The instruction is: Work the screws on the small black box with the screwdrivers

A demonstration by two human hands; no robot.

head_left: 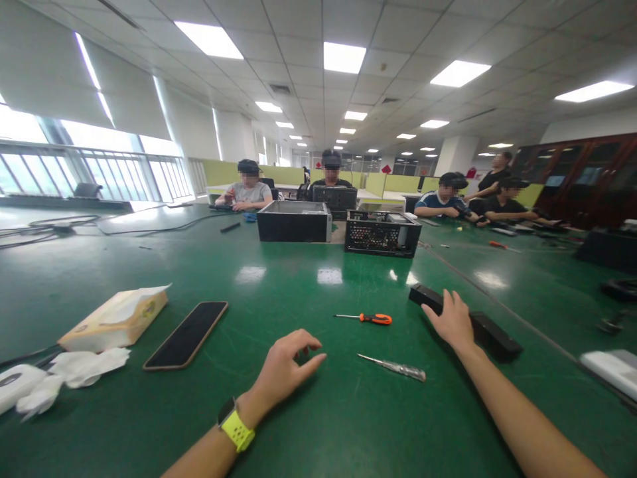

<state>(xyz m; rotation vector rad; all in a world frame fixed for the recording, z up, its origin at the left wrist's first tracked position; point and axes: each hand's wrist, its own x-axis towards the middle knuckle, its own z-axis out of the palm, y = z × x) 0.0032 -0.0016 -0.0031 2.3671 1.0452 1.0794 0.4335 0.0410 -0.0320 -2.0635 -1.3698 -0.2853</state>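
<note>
Nearest is a yellow-green watch strap on the wrist just behind the left grip. The left grip is half curled, thumb and fingertips parted, with nothing between them, low over the green desk. To its right lies a clear-handled screwdriver, its tip towards that grip. Well to its left, crumpled tissues lie beyond a phone, which is the nearer of the two to the grip. A tissue pack sits past the phone.

The right grip is laid across a long black bar, thumb on one side and fingers spread over the other; the hand hides the bar's middle, so I cannot tell how firmly it has hold. The bar's ends show to either side of this grip. An orange-and-black screwdriver lies between the two grips, slightly beyond the left one.

Well beyond both grips stand a smooth-sided dark case and, to its right, a perforated black case. Farther off, beyond the left grip, sits a person in grey.
</note>
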